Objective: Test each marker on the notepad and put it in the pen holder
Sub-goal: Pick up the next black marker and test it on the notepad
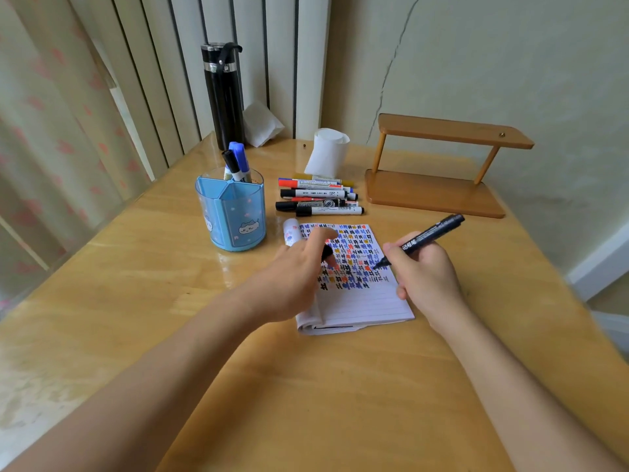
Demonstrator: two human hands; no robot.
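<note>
head view: black marker tip down on the notepad, test stroke in hand

head view, the only one. the right hand (425, 281) grips a black marker (432, 233) in a writing hold, fingers curled round the barrel, tip touching the notepad (360, 301) at the right end of the lowest filled row. the left hand (296, 270) rests on the pad's left half with its fingers curled, and it seems to pinch a small black cap (326, 253); that hold is partly hidden.

to do this stroke well, i'd keep the left palm's weight on the pad so it can't slide on the glossy tabletop (306, 403). make one short, light mark where the paper is bare, so the ink reads clearly. press the cap fully home before carrying the marker to the pen holder (235, 216), at 10 o'clock from the pad.

the marker has a black barrel with white print and a dark tip. the pad is lined, its upper part packed with rows of small black, blue and red marks, its lower lines blank. two tested markers (236, 161), one blue-capped and one black-capped, stand in the holder's far compartment. the loose markers (320, 197) lie side by side at 12 o'clock from the pad, just beyond its top edge.
</note>
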